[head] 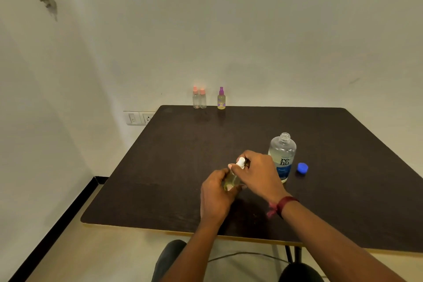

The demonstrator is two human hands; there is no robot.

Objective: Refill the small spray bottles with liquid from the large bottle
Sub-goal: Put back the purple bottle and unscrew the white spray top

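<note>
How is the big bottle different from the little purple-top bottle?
The large bottle is open, its blue cap lying beside it; the purple-topped spray bottle is closed. The large bottle stands nearer the camera, the spray bottle at the far edge of the table. Both stand upright.

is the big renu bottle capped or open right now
Open. The large bottle stands upright with its threaded neck bare, and a blue cap lies on the table beside it.
</note>
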